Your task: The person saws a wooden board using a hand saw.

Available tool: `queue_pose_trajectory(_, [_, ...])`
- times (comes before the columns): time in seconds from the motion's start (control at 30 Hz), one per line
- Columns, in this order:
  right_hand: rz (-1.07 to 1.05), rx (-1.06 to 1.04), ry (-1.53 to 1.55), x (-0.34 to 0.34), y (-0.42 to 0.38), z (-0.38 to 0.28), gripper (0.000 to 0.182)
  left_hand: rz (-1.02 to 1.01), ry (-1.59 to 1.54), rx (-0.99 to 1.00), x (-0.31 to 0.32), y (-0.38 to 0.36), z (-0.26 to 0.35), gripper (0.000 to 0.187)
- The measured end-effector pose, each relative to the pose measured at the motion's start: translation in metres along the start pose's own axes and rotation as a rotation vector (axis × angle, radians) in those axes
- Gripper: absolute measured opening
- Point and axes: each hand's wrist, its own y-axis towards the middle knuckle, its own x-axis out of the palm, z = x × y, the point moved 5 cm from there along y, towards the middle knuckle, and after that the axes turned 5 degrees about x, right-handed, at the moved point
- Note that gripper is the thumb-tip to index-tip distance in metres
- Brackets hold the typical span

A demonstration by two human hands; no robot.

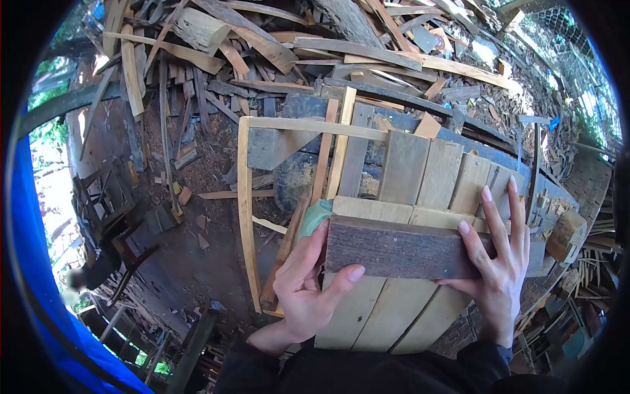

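Note:
A dark, rough-faced wooden board (400, 248) lies crosswise over a panel of pale wooden slats (401, 167), along a pale crosspiece (371, 209). At the board's left end is my left hand (308, 282), closed, thumb on the near face and fingers round the end. Beside those fingers is a crumpled green piece (316, 218), whose material I cannot make out. My right hand (499, 262) straddles the board's right part, thumb at the lower edge and index fingertip at the upper edge. Its other fingers stretch over the slats.
A pale wooden frame (244, 210) stands left of the panel, with loose strips (341, 144) beside it. Scrap wood (275, 46) is heaped at the back. A dark workbench (298, 174) lies beneath. A wood block (567, 235) sits at right, and a blue sheet (33, 262) hangs at left.

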Motion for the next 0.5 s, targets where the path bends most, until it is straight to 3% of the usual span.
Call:
queue_pose_trajectory(0.37, [0.005,-0.027,0.018,-0.0042,0.0058,-0.0008,0.071,0.01,0.007,-0.083,-0.0011,-0.0004,0.0022,0.076])
queue_pose_trajectory(0.5, [0.014,0.009,0.074,-0.0069,0.0035,0.0037,0.088,0.084,-0.011,-0.147,0.0041,-0.0022,0.0006,0.073])
